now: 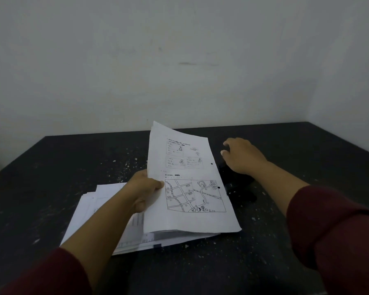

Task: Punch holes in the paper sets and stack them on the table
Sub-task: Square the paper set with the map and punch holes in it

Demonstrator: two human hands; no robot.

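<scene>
Punched paper set (185, 188), two holes along its right edge, held tilted above the dark speckled tabletop (51, 167) with its near end over a loose stack of papers (90, 211) lying at the tabletop's centre-left. Left hand (144, 188) pinches the set's left edge, thumb on the printed map; broad bare tabletop lies open to the left, right and rear up to the wall (179, 60). Right hand (243, 156), fingers loosely spread and holding nothing, rests on a black hole punch (239, 186) just right of the set.
</scene>
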